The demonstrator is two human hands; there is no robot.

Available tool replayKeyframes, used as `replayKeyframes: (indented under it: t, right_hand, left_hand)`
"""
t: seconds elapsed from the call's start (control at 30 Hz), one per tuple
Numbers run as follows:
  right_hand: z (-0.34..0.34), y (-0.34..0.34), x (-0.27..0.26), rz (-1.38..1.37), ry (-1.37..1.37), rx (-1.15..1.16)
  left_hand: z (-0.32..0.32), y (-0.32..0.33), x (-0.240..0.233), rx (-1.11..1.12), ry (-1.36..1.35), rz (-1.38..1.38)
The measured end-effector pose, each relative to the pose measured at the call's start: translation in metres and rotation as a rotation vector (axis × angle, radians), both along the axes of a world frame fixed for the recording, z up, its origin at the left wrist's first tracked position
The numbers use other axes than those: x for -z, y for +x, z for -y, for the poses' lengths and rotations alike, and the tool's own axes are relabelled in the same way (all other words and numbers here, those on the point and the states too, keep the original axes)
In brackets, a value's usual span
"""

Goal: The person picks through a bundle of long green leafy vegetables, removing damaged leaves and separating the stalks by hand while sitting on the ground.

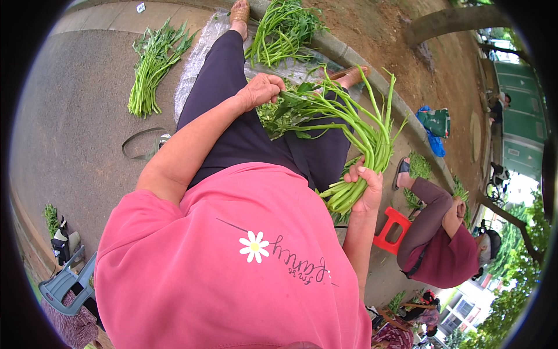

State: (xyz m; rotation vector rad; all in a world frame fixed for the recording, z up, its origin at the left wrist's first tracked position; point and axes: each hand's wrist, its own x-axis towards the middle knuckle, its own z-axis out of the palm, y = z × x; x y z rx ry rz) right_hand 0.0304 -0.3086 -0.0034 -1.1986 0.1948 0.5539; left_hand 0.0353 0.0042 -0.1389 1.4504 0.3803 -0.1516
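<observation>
My right hand (368,185) grips a bunch of long-stemmed leafy greens (366,135), which look like water spinach, near the cut ends of the stems. The bunch arches up and to the left over my thigh. At its leafy end, my left hand (261,90) pinches a leaf (290,102) between thumb and fingertips. Between my legs lies a heap of small green pieces (270,120), partly hidden by the leaves. Beyond it, a larger pile of the greens (285,35) rests on a clear plastic sheet (196,65) between my feet.
Another bunch of greens (152,72) lies on the pavement to the left, near a bag strap (141,144). A concrete kerb (344,54) curves past my feet. On the right are a red plastic stool (390,231), a seated person (444,257) and a blue bag (436,144).
</observation>
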Motion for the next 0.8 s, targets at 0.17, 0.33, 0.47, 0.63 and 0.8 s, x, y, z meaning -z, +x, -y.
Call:
replayKeyframes:
  t: [0.17,0.33,0.47,0.63,0.8]
  right_hand:
    - [-0.001,0.0,-0.001,-0.002,0.001,-0.007]
    - [-0.002,-0.001,-0.002,0.001,0.0,0.001]
    - [0.0,0.0,0.0,-0.001,0.012,-0.007]
    - [0.006,0.0,0.005,0.001,0.043,0.009]
    - [0.008,0.001,0.009,-0.043,0.093,0.044]
  left_hand:
    - [0.0,0.002,0.008,-0.056,0.039,0.025]
    - [0.003,0.0,0.008,-0.054,0.121,0.081]
    - [-0.002,0.003,0.026,-0.085,0.138,0.047]
    - [-0.009,-0.001,0.023,-0.055,0.148,-0.046]
    - [0.0,-0.007,0.038,-0.123,0.607,0.148]
